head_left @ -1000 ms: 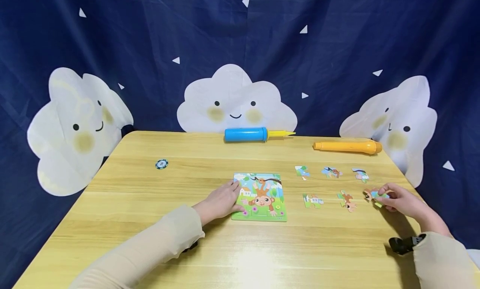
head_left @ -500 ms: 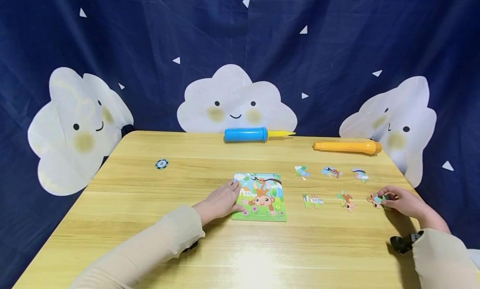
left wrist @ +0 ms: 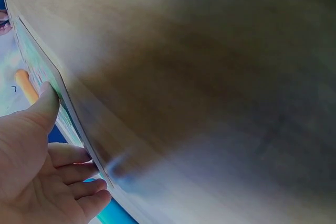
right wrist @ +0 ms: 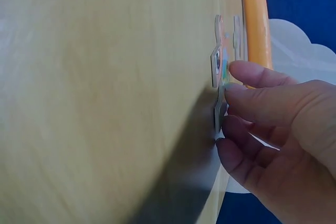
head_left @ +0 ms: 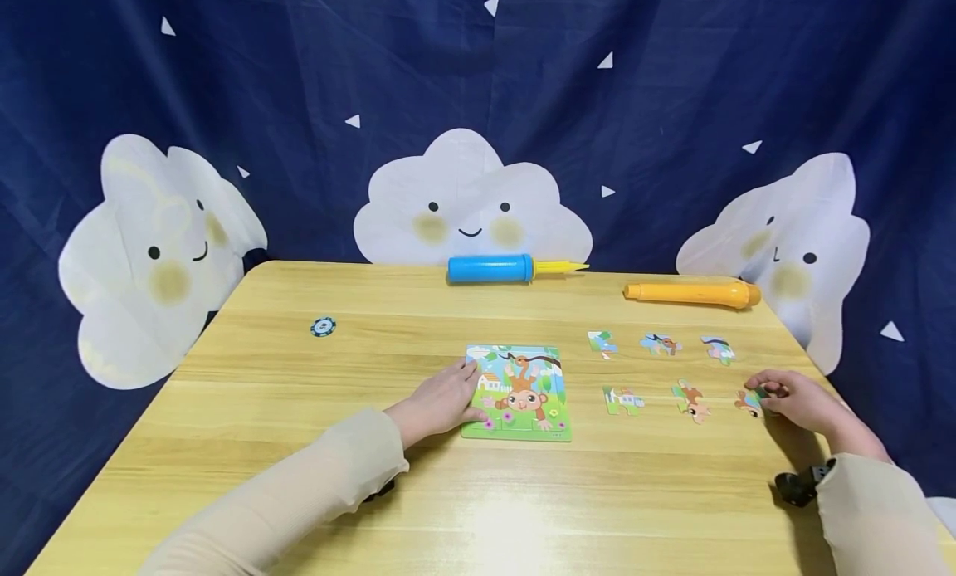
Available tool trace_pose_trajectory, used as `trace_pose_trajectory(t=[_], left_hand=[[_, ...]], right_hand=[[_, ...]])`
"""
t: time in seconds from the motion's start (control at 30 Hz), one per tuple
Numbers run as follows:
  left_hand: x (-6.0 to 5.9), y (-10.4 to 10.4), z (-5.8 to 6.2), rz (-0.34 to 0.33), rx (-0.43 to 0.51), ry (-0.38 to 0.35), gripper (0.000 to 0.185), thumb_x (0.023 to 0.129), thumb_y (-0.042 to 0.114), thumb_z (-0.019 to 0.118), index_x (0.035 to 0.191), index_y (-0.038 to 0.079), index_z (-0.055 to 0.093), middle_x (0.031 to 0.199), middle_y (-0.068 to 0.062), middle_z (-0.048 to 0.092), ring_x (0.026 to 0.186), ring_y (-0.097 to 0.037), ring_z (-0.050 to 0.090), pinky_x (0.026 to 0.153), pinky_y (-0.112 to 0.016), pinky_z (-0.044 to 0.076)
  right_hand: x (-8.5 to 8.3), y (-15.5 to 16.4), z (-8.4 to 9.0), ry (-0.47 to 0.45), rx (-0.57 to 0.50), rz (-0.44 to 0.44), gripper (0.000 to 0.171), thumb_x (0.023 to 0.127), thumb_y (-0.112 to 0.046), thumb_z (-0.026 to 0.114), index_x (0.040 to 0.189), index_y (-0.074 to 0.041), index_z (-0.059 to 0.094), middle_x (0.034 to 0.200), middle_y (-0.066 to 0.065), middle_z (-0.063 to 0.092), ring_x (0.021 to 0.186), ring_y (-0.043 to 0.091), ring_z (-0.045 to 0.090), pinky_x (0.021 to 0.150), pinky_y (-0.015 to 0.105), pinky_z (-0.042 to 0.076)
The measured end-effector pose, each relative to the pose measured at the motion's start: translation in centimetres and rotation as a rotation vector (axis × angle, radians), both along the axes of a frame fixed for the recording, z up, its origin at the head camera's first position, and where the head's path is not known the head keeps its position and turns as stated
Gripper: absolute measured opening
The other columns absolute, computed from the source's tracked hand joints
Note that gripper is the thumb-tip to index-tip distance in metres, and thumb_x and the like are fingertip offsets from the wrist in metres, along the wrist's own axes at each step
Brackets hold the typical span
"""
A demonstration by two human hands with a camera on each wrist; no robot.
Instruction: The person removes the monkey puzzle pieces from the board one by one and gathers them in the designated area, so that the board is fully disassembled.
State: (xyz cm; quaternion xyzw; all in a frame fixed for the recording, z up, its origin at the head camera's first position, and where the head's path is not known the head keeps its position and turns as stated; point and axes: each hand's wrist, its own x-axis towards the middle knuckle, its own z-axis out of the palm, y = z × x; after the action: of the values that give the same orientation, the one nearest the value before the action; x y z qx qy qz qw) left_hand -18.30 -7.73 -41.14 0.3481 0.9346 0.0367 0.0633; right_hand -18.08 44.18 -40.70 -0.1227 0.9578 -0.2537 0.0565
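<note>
While the left hand [head_left: 442,397] rests unclenched on the left side of the puzzle board [head_left: 519,397], the right hand [head_left: 802,402] pinches the front row's rightmost piece [head_left: 747,403] by its right end, well right of that board.

"What's that at the left hand [head_left: 442,400]?"

"A thin square puzzle board [head_left: 520,402], flat on the table [head_left: 635,501]: upside-down monkey, little house, pink flowers on green. The hand rests over its left edge."

"And the right hand [head_left: 802,406]?"

"It's pinching a loose puzzle piece [head_left: 747,402] by the right end, brown and blue with a monkey's eye on it."

"Lifted?"

"No, down at the table. Five other pieces [head_left: 660,344] lie separately nearby: three in the far row, two between it and the board."
</note>
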Motion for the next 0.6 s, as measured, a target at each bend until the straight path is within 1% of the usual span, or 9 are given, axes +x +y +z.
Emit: trace_pose_trajectory(t=[0.07, 0.2, 0.33, 0.47, 0.6], left_hand=[[0.01, -0.01, -0.01, -0.001, 0.004, -0.001, 0.075, 0.088, 0.046, 0.053, 0.133, -0.012, 0.038, 0.139, -0.027, 0.033, 0.131, -0.037, 0.028, 0.107, -0.039, 0.023], [0.00, -0.01, -0.04, 0.004, 0.008, -0.005, 0.075, 0.088, 0.046, 0.053, 0.133, -0.012, 0.038, 0.139, -0.027, 0.033, 0.131, -0.037, 0.028, 0.107, -0.039, 0.023], [0.01, -0.01, -0.03, 0.011, 0.010, -0.013, 0.075, 0.088, 0.046, 0.053, 0.134, -0.012, 0.038, 0.139, -0.027, 0.033, 0.131, -0.037, 0.027, 0.107, -0.039, 0.024], [-0.01, 0.00, -0.05, 0.014, 0.011, -0.014, 0.075, 0.088, 0.046, 0.053, 0.134, -0.011, 0.038, 0.139, -0.027, 0.033, 0.131, -0.037, 0.028, 0.106, -0.039, 0.024], [0.01, -0.01, -0.06, 0.012, 0.006, -0.009, 0.075, 0.089, 0.047, 0.053, 0.134, -0.011, 0.038, 0.139, -0.026, 0.033, 0.130, -0.037, 0.028, 0.106, -0.039, 0.024]], right_hand=[[0.02, -0.07, 0.06, -0.013, 0.006, -0.015, 0.016, 0.080, 0.011, 0.058, 0.096, 0.011, 0.058, 0.091, 0.017, 0.057, 0.074, 0.012, 0.046, 0.058, 0.024, 0.041], [0.05, -0.10, 0.06, -0.020, 0.016, -0.046, 0.014, 0.082, 0.008, 0.059, 0.095, 0.010, 0.058, 0.084, 0.011, 0.052, 0.072, 0.011, 0.042, 0.058, 0.024, 0.037], [0.10, -0.01, -0.05, -0.016, 0.030, -0.070, 0.012, 0.082, 0.006, 0.061, 0.094, 0.008, 0.059, 0.080, 0.007, 0.049, 0.071, 0.012, 0.041, 0.059, 0.024, 0.034], [0.17, 0.04, -0.10, -0.012, 0.045, -0.080, 0.012, 0.082, 0.005, 0.060, 0.093, 0.006, 0.060, 0.081, 0.005, 0.049, 0.071, 0.012, 0.040, 0.060, 0.024, 0.032], [0.26, -0.02, 0.15, -0.023, 0.051, -0.085, 0.011, 0.083, 0.002, 0.059, 0.093, 0.005, 0.060, 0.081, 0.004, 0.049, 0.070, 0.013, 0.041, 0.060, 0.025, 0.033]])
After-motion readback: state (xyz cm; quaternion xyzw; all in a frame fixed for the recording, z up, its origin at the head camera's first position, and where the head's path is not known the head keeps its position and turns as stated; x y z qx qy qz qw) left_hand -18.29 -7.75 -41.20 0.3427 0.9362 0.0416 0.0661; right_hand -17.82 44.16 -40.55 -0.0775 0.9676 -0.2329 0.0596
